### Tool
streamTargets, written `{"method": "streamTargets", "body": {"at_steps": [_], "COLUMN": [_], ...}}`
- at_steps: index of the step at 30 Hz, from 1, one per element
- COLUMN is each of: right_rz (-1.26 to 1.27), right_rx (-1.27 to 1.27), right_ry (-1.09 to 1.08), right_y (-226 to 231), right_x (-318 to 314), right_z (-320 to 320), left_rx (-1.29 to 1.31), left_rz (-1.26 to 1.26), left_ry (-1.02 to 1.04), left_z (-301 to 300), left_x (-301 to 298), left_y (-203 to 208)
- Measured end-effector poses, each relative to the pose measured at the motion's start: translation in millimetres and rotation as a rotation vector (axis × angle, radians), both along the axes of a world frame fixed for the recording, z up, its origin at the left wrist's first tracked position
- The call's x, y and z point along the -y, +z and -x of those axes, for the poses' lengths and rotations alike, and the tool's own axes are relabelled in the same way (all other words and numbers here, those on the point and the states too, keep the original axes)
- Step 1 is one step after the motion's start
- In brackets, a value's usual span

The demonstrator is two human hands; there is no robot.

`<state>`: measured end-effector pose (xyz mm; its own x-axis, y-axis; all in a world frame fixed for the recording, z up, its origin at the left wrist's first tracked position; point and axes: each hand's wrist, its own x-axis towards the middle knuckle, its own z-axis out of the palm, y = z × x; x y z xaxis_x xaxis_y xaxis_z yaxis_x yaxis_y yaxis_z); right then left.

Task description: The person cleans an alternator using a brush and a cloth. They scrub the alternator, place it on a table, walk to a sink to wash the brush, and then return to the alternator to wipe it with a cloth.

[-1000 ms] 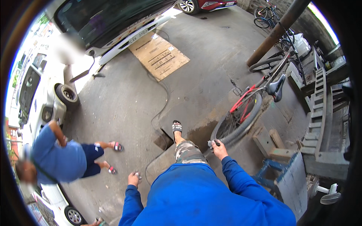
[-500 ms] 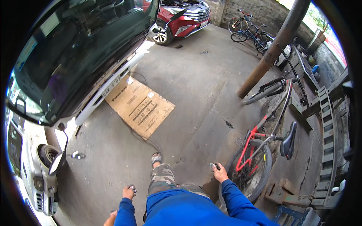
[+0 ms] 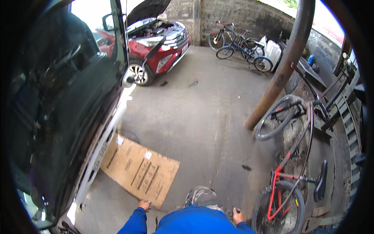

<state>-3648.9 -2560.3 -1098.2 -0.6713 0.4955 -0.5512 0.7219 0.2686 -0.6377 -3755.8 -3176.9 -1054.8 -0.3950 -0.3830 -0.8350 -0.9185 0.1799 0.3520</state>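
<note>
My left hand (image 3: 145,206) is closed at the lower middle, near the front edge of a flat cardboard sheet (image 3: 142,169) on the floor. Something small and dark shows at its fingers, too small to name. To the right of my body, my right hand (image 3: 237,215) is closed around a small dark object (image 3: 234,211) whose kind I cannot make out. Beside that hand leans a red and black bicycle (image 3: 274,191), not touching it. Both arms are in blue sleeves, low in the view.
A large vehicle with a dark windshield (image 3: 58,97) fills the left side. Ahead stands a red car (image 3: 163,52) with its hood up. A rusty post (image 3: 272,82) slants up at the right. Several bicycles (image 3: 237,45) stand by the back wall; a metal ladder-like frame (image 3: 346,117) lies far right.
My view has tilted up and I have moved forward, nearer the cardboard and the red car. Both hands sit lower in view. Fingertips at the lower left edge are gone from sight.
</note>
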Motion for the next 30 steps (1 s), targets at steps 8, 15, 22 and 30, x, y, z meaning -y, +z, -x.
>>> {"method": "streamTargets", "body": {"at_steps": [8, 15, 22, 30], "right_rz": [0.005, 0.008, 0.121, -0.365], "right_rx": [0.295, 0.067, -0.358, 0.304], "right_ry": [-0.243, 0.012, 0.038, -0.123], "right_y": [-48, 46, 52, 20], "right_x": [8, 5, -16, -26], "right_z": [247, 640, 936, 961], "left_rx": [-0.232, 0.005, 0.048, 0.073], "left_rz": [-0.056, -0.036, -0.056, -0.166], "left_ry": [-0.003, -0.3, 0.047, -0.196], "left_z": [304, 469, 670, 1028], "left_x": [-13, 8, -9, -89], "left_y": [-60, -37, -66, -59]}}
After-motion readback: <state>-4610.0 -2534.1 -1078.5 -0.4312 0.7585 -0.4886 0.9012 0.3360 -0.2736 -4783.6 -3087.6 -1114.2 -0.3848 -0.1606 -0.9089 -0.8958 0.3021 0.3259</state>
